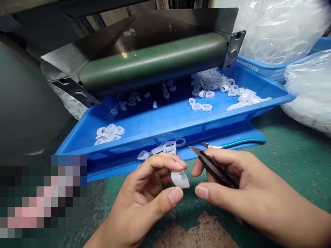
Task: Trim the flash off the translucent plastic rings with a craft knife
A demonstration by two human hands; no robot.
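left hand (141,198) pinching a white plastic piece (179,179) between thumb and fingers, in front of the blue tray (144,120); probably a ring, fingers hide part of it. right hand (252,182) gripped round a black craft knife (216,169), blade clear of the piece. teal-handled cutters (243,142) lie just beyond right hand.

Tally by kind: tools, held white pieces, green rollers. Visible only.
Knife in right hand: 1
Teal-handled tool, lying down: 1
White piece in left hand: 1
Green roller: 1
Total: 4
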